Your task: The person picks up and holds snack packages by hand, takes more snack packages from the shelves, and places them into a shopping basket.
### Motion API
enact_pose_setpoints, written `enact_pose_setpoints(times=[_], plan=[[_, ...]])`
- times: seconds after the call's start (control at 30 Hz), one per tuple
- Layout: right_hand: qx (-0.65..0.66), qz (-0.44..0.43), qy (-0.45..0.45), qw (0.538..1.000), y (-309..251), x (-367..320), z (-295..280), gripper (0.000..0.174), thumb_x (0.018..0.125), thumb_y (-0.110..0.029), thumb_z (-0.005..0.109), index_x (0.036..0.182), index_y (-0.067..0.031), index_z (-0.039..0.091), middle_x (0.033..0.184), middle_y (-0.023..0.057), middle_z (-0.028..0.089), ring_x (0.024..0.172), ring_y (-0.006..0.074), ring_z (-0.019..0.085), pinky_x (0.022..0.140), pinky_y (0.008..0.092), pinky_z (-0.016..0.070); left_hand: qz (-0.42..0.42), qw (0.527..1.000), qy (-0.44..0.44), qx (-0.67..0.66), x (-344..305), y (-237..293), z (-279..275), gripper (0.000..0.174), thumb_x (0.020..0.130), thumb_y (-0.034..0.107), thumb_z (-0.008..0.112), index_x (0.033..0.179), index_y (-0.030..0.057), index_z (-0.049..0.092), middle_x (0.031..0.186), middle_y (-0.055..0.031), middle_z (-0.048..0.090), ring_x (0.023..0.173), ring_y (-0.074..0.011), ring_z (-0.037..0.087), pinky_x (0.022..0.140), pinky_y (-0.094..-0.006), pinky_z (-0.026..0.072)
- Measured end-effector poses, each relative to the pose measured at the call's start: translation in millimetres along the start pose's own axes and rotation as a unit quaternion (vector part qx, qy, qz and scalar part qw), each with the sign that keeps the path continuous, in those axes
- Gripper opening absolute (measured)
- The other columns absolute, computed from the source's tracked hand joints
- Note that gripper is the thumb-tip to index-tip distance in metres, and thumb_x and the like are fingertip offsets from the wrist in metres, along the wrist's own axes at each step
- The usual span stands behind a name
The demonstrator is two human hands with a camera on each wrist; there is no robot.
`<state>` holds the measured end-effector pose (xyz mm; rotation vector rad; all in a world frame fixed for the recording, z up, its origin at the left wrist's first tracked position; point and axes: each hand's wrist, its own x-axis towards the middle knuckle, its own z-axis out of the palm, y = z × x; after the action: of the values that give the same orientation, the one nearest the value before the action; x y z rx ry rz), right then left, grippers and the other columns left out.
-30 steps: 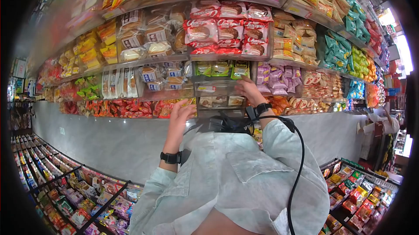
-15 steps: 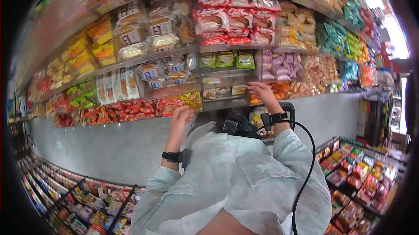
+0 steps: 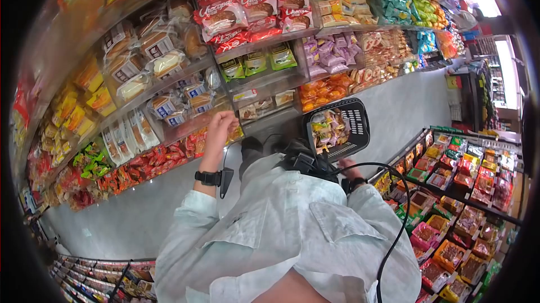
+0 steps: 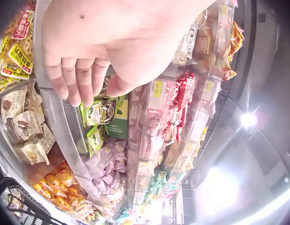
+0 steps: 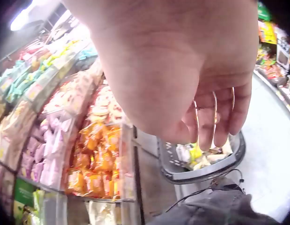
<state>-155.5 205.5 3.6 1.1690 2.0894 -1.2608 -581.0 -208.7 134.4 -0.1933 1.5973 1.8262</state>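
Left of centre in the head view, my feed shows the person's left hand (image 3: 220, 126), forearm upright in the frame, fingers loosely bent and holding nothing. Green packets (image 3: 255, 63) sit on a shelf (image 3: 270, 82) to its upper right. Right of centre is a black basket (image 3: 358, 126) holding wrapped snacks (image 3: 329, 126); I cannot judge its long axis. Just below it in the frame is the right hand (image 3: 350, 169), the nearer of the two. In the right wrist view, I see that hand's fingers droop, relaxed and empty, the basket past them at lower right.
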Motion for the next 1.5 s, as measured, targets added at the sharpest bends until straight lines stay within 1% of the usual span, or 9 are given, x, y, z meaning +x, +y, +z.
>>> enact_pose_setpoints(times=[0.07,0.1,0.3,0.5,0.6,0.63,0.9,1.27,1.5], plan=[[0.318,0.252,0.063,0.912,-33.3,-54.9,12.6,0.017,0.093,-0.023,0.060,0.086,-0.0076,0.062,0.071,0.0023,0.056,0.054,0.0148,0.052,0.048,0.0303,0.0397,0.007,1.000,-0.007,0.005,-0.3,3.1,10.0,0.020,0.103,0.020,0.056,0.116,0.0063,0.064,0.101,-0.0049,0.070,0.092,-0.0123,0.066,0.081,-0.0266,0.0516],[0.326,0.222,-0.031,0.919,100.4,-12.7,34.1,0.017,0.092,-0.023,0.059,0.085,-0.0078,0.061,0.069,0.0021,0.055,0.052,0.0147,0.050,0.046,0.0306,0.0384,0.007,1.000,-0.009,0.011,-0.5,0.5,15.5,0.020,0.103,0.020,0.056,0.116,0.0060,0.063,0.102,-0.0050,0.070,0.093,-0.0125,0.066,0.082,-0.0268,0.0516],[0.236,0.154,0.007,0.959,214.6,23.7,64.5,0.029,0.100,-0.027,0.052,0.105,-0.0042,0.070,0.082,0.0030,0.065,0.069,0.0123,0.057,0.057,0.0312,0.0448,-0.043,0.998,-0.017,0.049,-26.0,-22.6,53.1,0.023,0.102,0.023,0.059,0.117,0.0060,0.063,0.103,-0.0048,0.070,0.095,-0.0127,0.066,0.083,-0.0276,0.0515],[0.341,0.008,0.041,0.939,75.7,-0.9,20.9,0.024,0.094,-0.025,0.071,0.104,-0.0036,0.073,0.087,-0.0008,0.068,0.083,0.0133,0.063,0.069,0.0293,0.0508,-0.051,0.998,-0.004,0.027,-63.1,-71.4,109.1,0.023,0.101,0.024,0.060,0.116,0.0070,0.064,0.102,-0.0052,0.070,0.093,-0.0128,0.067,0.082,-0.0272,0.0523],[0.271,0.024,0.003,0.962,89.3,23.6,7.6,0.024,0.098,-0.029,0.068,0.101,-0.0050,0.068,0.075,0.0019,0.065,0.057,0.0103,0.057,0.050,0.0266,0.0445,-0.059,0.998,0.004,0.028,-85.2,-87.9,144.7,0.023,0.102,0.023,0.059,0.117,0.0066,0.063,0.102,-0.0054,0.070,0.093,-0.0128,0.066,0.082,-0.0274,0.0527],[0.246,0.068,-0.017,0.967,97.8,25.1,3.2,0.031,0.096,-0.032,0.068,0.114,-0.0059,0.071,0.097,0.0032,0.074,0.079,0.0126,0.068,0.070,0.0286,0.0550,-0.065,0.997,0.008,0.029,-93.3,-94.5,154.6,0.023,0.103,0.023,0.058,0.117,0.0061,0.063,0.102,-0.0053,0.069,0.092,-0.0127,0.066,0.081,-0.0274,0.0528],[0.312,0.171,-0.013,0.934,164.7,12.2,11.4,0.020,0.097,-0.023,0.064,0.108,-0.0076,0.069,0.091,0.0040,0.072,0.070,0.0135,0.065,0.058,0.0283,0.0516,-0.133,0.987,-0.031,0.084,-122.0,-116.3,219.7,0.022,0.104,0.024,0.058,0.117,0.0065,0.061,0.101,-0.0061,0.068,0.093,-0.0143,0.066,0.082,-0.0280,0.0522],[0.411,0.297,0.061,0.860,184.6,-31.6,14.8,0.029,0.096,-0.028,0.063,0.112,-0.0036,0.067,0.095,0.0072,0.073,0.078,0.0150,0.068,0.067,0.0296,0.0540,-0.234,0.925,-0.166,0.248,9.7,-125.6,302.5,0.023,0.102,0.023,0.058,0.117,0.0066,0.062,0.101,-0.0058,0.069,0.092,-0.0136,0.066,0.081,-0.0272,0.0513],[0.406,0.260,0.108,0.869,189.8,41.8,-11.1,0.032,0.095,-0.028,0.064,0.112,-0.0015,0.067,0.095,0.0073,0.074,0.079,0.0162,0.069,0.072,0.0312,0.0553,-0.299,0.826,-0.312,0.362,141.3,-231.4,392.2,0.026,0.102,0.023,0.059,0.121,0.0050,0.060,0.110,-0.0077,0.064,0.104,-0.0159,0.063,0.091,-0.0314,0.0515]])
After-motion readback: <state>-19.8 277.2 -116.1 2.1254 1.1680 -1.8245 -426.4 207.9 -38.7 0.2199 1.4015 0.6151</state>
